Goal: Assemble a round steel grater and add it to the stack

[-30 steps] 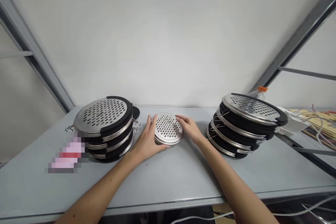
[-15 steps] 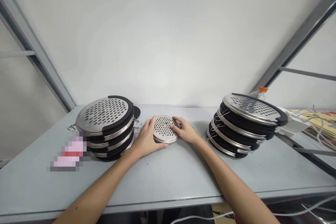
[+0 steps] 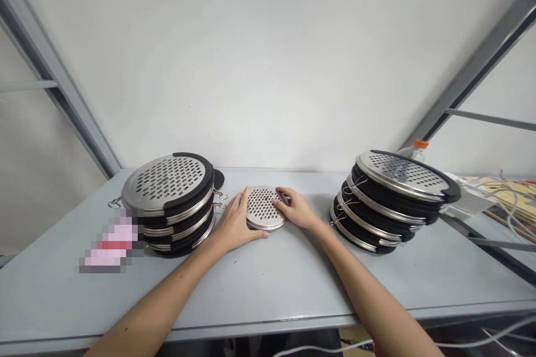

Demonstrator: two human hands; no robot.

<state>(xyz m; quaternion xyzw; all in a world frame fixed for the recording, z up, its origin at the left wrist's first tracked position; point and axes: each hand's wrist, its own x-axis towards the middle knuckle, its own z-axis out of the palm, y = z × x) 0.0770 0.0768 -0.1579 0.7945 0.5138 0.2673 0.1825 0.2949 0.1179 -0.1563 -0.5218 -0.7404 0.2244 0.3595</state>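
Observation:
Between my hands a small round perforated metal plate [image 3: 265, 204] lies on the table, its edge layered like several plates stacked together. My left hand [image 3: 237, 222] curves round its left rim, thumb stretched along the front edge. On the right rim, my right hand [image 3: 296, 209] grips with the thumb on the top face and the fingers at the far edge. To the left stands a tall stack of larger perforated metal discs [image 3: 170, 181] with black rims. A similar stack [image 3: 402, 173] stands to the right, with wire clip handles on its side.
The grey table [image 3: 268, 290] runs along a white wall. A pixelated pink item [image 3: 111, 242] lies beside the left stack, and a flat black disc [image 3: 218, 179] behind it. An orange-capped bottle [image 3: 420, 148], white box [image 3: 471, 201] and cables [image 3: 513, 201] are at right. Metal posts [image 3: 79, 100] frame both sides.
Both hands keep their places on the small plate. The whole view has shifted very slightly; otherwise nothing visibly differs.

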